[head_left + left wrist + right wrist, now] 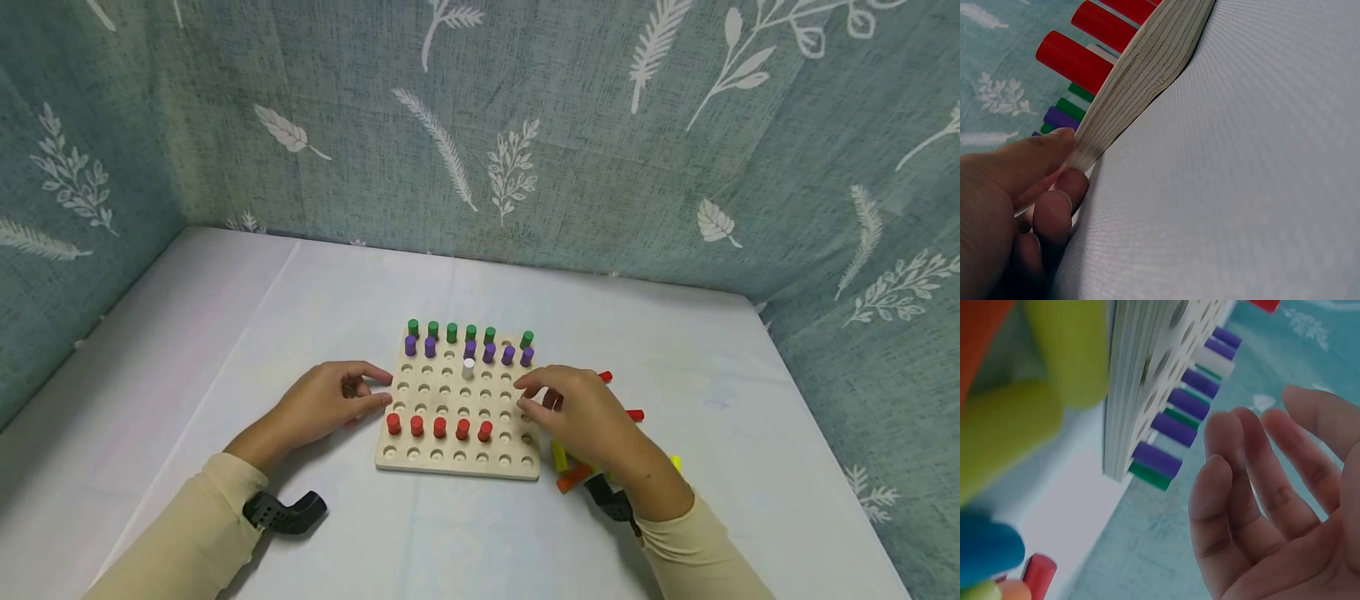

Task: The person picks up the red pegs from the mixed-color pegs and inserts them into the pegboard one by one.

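A light wooden pegboard (450, 467) lies on the table, several green pegs (452, 332) along its back row and several purple pegs (489, 353) in front of them. One white peg (468, 368) stands near the middle; a row of red pegs (439, 427) is closer to the front. My left hand (322, 404) touches the board's left edge with thumb and index fingertips, the other fingers loosely bent. Over the right side of the board is my right hand (585, 412), its fingers relaxed and apart; nothing is between them in the right wrist view.
Loose pegs lie on the table right of the board, partly hidden under my right hand: yellow pegs (559, 456), an orange peg (574, 478), a red peg (635, 415) and a blue peg (988, 547). A leaf-patterned curtain (480, 125) stands behind the white table (337, 283).
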Tool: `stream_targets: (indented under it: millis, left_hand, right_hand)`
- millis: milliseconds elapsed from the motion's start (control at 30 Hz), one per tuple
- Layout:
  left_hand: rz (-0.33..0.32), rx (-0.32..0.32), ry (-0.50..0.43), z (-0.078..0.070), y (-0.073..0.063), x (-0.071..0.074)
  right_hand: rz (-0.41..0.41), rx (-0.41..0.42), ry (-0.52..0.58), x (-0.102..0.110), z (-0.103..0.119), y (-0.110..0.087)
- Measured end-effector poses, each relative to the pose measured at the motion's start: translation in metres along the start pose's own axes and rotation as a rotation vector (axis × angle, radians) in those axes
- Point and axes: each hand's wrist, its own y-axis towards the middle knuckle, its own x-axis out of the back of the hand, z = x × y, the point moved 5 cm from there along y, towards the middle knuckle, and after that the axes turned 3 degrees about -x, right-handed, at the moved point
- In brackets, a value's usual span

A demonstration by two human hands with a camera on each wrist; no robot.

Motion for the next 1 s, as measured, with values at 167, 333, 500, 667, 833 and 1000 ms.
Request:
stream_targets:
  millis: [167, 333, 500, 667, 833, 1000]
  left_hand:
    - [0.007, 0.005, -0.003, 0.0, 0.0, -0.001]
    - [-0.009, 0.005, 0.013, -0.002, -0.001, 0.002]
    - [0.004, 0.006, 0.005, -0.002, -0.001, 0.001]
    - [0.002, 0.008, 0.015, -0.002, -0.001, 0.002]
    - [-0.008, -0.004, 0.012, -0.003, 0.001, 0.003]
    - [0.007, -0.003, 0.009, -0.002, 0.0, 0.002]
  right_hand:
    - [-0.052, 0.022, -0.002, 0.008, -0.009, 0.003]
    - [-0.101, -0.006, -0.012, 0.017, -0.022, 0.009]
    - [-0.117, -0.083, -0.029, 0.025, -0.039, 0.009]
    - [-0.117, -0.13, -0.031, 0.033, -0.05, 0.01]
    - [-0.119, -0.206, -0.033, 0.039, -0.059, 0.01]
    - [-0.096, -0.289, -0.055, 0.041, -0.07, 0.01]
